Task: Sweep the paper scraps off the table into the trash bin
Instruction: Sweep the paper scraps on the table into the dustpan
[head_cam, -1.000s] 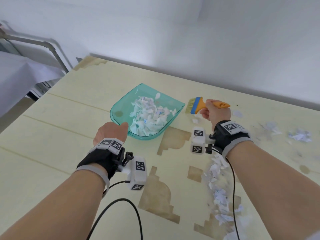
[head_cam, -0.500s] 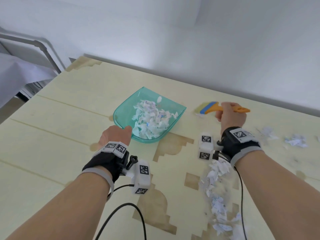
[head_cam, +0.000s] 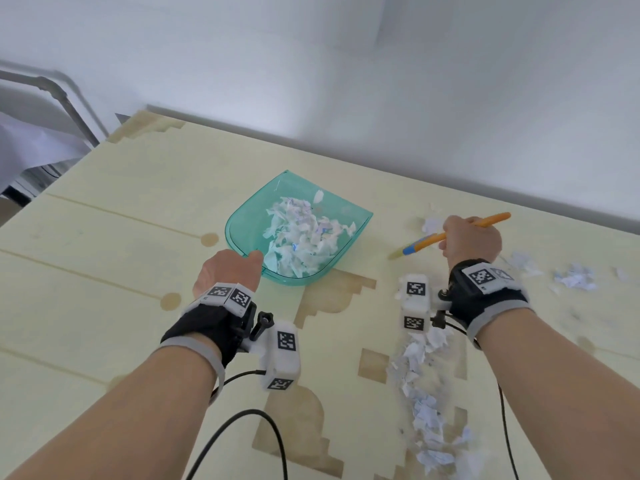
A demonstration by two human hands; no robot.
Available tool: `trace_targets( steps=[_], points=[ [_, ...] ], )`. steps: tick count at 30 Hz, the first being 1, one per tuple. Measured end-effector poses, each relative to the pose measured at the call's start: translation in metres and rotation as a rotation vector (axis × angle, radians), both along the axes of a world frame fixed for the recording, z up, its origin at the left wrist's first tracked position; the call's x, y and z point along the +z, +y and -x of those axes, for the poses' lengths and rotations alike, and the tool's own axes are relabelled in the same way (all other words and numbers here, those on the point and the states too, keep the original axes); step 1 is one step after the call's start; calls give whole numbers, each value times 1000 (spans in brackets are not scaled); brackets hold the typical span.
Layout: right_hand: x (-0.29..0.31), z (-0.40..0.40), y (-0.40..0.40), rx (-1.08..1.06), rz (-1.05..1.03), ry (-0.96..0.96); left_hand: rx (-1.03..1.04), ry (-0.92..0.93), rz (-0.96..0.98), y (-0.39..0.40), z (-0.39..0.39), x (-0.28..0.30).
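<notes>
A clear green dustpan (head_cam: 249, 220) lies on the pale table (head_cam: 121, 244), with a heap of white paper scraps (head_cam: 301, 233) inside it. My left hand (head_cam: 225, 268) grips its near rim at the handle end, thumb on the edge. To the right, my right hand (head_cam: 471, 240) holds the orange handle of a small brush (head_cam: 422, 245), whose blue and yellow head is tipped down toward the table just right of the pan. Loose scraps (head_cam: 426, 393) trail under my right forearm; more scraps (head_cam: 575, 278) lie at the far right.
A white wall runs along the table's far edge. A metal frame (head_cam: 65, 102) with white cloth stands past the left corner. Black cables (head_cam: 242, 420) trail from my wrist devices over the near table. No trash bin is in view.
My right hand has moved right with the brush, away from the pan's mouth, and tipped its head down to the table. My left hand keeps hold of the pan. The camera has shifted slightly.
</notes>
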State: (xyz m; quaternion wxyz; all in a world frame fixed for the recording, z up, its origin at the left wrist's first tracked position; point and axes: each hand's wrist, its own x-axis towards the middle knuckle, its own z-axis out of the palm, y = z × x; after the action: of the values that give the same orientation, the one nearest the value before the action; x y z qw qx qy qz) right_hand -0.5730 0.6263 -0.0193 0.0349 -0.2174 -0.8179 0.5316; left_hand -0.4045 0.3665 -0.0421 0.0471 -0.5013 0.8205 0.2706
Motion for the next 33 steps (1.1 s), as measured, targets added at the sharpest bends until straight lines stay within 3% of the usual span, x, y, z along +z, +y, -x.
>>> trace_targets(
  steps=[3,7,14,24,29,33],
  points=[
    [5,10,2,-26,177,156,-18,9,6,6,10,2],
    [-2,27,-2,64,238,108,-46,9,19,10,23,2],
    [-15,36,12,193,-12,-96,-64,18,24,18,35,-1],
    [13,-25,51,104,-234,-215,-88,6,-23,34,13,5],
    [23,-50,40,126,38,8,-100,3,-32,35,-9,8],
    [9,-77,26,297,58,-118,-110,-2,-31,36,-24,10]
  ],
)
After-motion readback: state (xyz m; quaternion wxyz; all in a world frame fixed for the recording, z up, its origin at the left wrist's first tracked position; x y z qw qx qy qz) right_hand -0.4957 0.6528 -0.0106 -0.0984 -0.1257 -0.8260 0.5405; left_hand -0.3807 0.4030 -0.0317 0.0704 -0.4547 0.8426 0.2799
